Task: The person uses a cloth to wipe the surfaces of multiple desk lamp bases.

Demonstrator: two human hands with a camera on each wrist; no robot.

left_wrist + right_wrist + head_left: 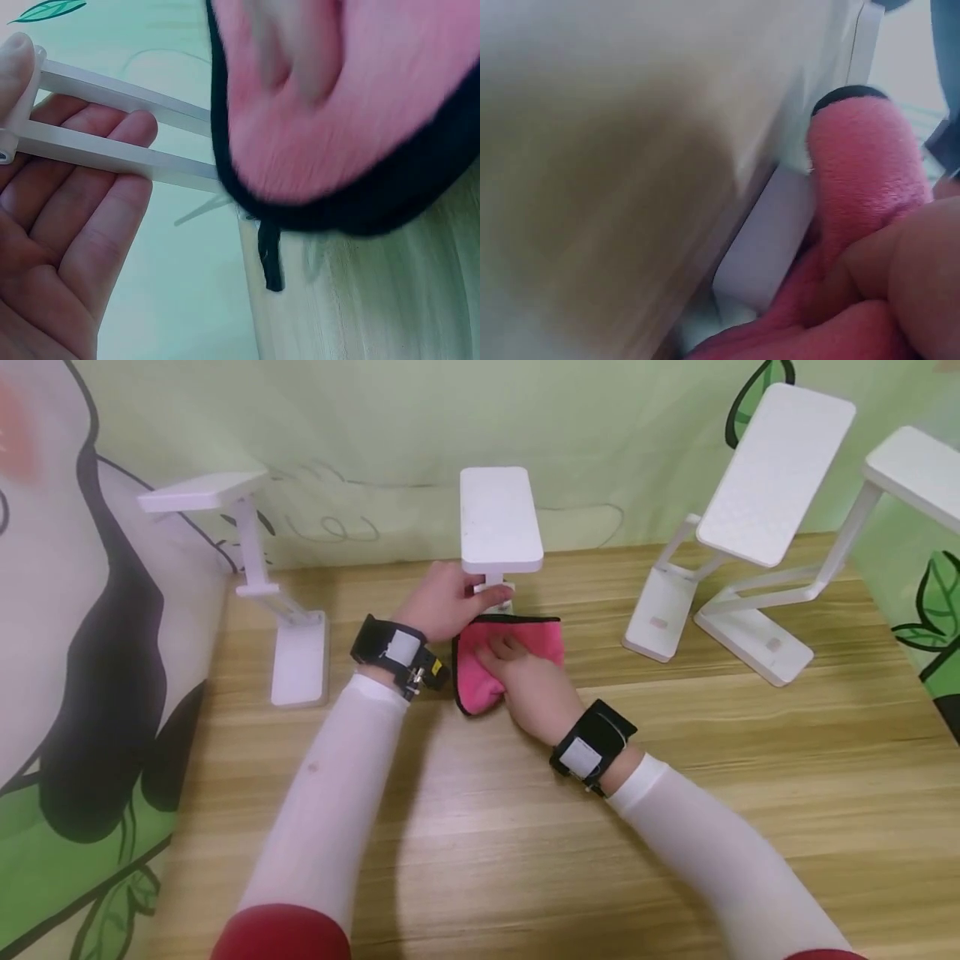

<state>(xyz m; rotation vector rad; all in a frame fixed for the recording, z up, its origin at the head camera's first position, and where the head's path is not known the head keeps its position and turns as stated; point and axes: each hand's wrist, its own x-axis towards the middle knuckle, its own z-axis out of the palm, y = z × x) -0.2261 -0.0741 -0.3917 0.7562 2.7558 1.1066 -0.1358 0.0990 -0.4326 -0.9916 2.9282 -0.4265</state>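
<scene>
A white folding desk lamp stands at the middle back of the wooden table, its flat head on top. My left hand grips the lamp's stem just under the head; in the left wrist view, thumb and fingers lie around its two thin bars. My right hand holds a pink cloth with black edging over the lamp's base. In the right wrist view the cloth bunches around the fingers, beside a visible part of the white base. The cloth hides most of the base in the head view.
Another white folding lamp stands at the left. Two more, one with a tilted head and one with bent arms, stand close together at the right. A printed cloth backdrop borders the table.
</scene>
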